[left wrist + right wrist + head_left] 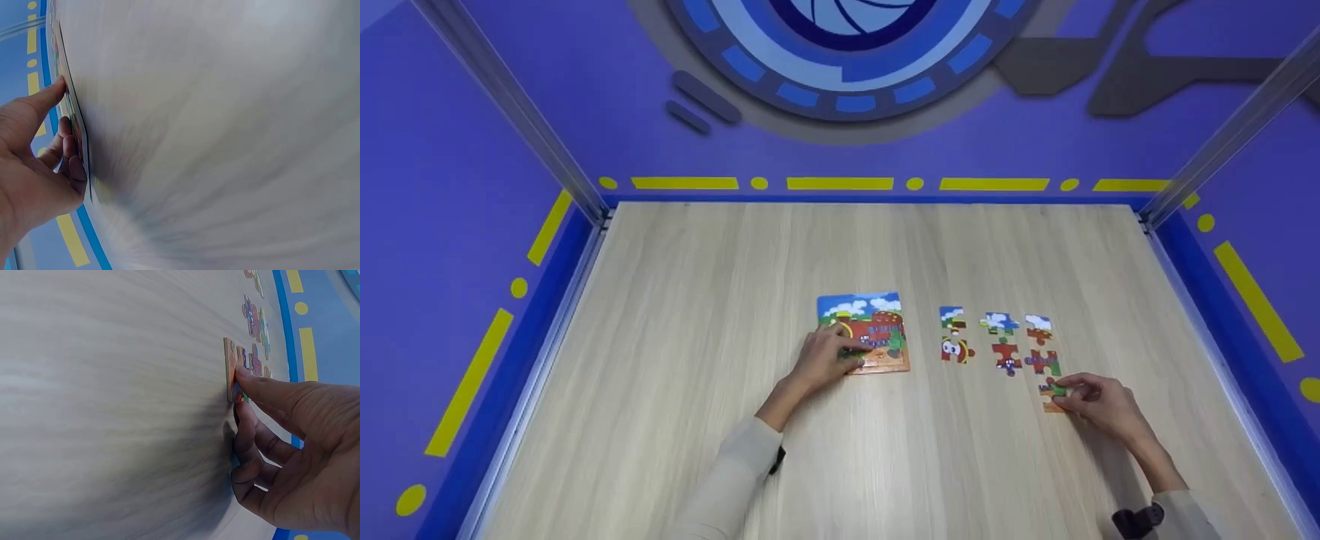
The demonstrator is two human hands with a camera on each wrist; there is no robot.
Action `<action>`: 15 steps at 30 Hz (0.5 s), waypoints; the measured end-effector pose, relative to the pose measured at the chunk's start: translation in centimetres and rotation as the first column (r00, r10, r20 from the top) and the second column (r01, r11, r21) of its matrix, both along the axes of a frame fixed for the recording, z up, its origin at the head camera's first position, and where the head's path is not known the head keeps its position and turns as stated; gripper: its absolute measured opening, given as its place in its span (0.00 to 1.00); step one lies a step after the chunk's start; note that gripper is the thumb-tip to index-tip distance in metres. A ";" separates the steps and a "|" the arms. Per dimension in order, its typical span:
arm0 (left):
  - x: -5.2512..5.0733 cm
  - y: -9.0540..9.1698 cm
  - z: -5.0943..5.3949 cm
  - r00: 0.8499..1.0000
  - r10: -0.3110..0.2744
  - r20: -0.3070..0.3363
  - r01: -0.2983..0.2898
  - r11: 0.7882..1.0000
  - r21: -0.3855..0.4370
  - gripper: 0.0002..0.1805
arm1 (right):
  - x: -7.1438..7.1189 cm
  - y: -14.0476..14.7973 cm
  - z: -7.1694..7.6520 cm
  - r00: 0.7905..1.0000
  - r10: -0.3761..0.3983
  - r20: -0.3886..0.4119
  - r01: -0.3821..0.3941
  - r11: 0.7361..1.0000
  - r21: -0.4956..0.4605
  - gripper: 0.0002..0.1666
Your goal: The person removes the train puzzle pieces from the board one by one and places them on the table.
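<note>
A square picture puzzle (pixel 889 330) with clouds and a red train lies near the table's middle. My left hand (pixel 823 358) rests on its lower left part; in the left wrist view the thumb (pixel 53 95) touches its surface. To the right, my right hand (pixel 1102 405) pinches a puzzle piece (pixel 1051 405) with orange ground and a green patch. That piece (pixel 230 371) sits at the thumb and index fingertips in the right wrist view. Directly above it are a red-and-green piece (pixel 1044 361) and a cloud piece (pixel 1039 327). My hand covers part of the pinched piece.
Other loose pieces stand in columns: a sky piece (pixel 951 315) over a face piece (pixel 955 350), and a cloud piece (pixel 999 322) over a red piece (pixel 1006 358). The wooden table (pixel 697 300) is enclosed by blue-purple walls (pixel 810 161) behind and at both sides.
</note>
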State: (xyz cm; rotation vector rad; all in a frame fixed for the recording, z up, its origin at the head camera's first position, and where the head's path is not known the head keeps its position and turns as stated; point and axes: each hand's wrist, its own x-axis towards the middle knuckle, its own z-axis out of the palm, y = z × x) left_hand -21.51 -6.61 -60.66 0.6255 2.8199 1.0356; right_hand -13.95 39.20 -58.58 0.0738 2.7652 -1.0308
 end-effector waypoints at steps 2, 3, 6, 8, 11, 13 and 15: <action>0.0 0.0 0.1 1.000 -0.013 0.007 0.013 1.000 0.000 0.13 | 0.0 0.1 0.2 1.000 0.008 0.000 -0.008 1.000 -0.008 0.17; -0.1 0.0 0.1 1.000 -0.018 0.011 0.018 1.000 -0.004 0.13 | 0.0 0.1 0.3 1.000 0.010 -0.002 -0.010 1.000 -0.010 0.17; -0.1 -0.1 0.3 0.999 -0.032 0.026 0.033 0.999 -0.019 0.14 | -0.1 0.1 0.8 1.000 0.023 -0.015 -0.024 1.000 -0.012 0.16; -0.1 -0.2 0.5 0.998 -0.042 0.042 0.044 0.998 -0.043 0.14 | -0.1 0.0 1.2 0.999 0.037 -0.025 -0.037 0.999 -0.011 0.14; 0.0 -0.4 0.7 0.996 -0.064 0.059 0.068 0.995 -0.068 0.15 | -0.3 -0.5 1.7 0.998 0.064 -0.021 -0.065 0.998 -0.017 0.14; 0.1 -0.5 0.8 0.994 -0.076 0.074 0.081 0.994 -0.071 0.16 | -0.4 -1.1 1.9 0.997 0.077 -0.018 -0.078 0.997 -0.020 0.14; 0.1 -0.7 0.8 0.994 -0.082 0.079 0.086 0.995 -0.050 0.16 | -0.7 -1.8 2.0 0.996 0.091 -0.013 -0.092 0.995 -0.043 0.15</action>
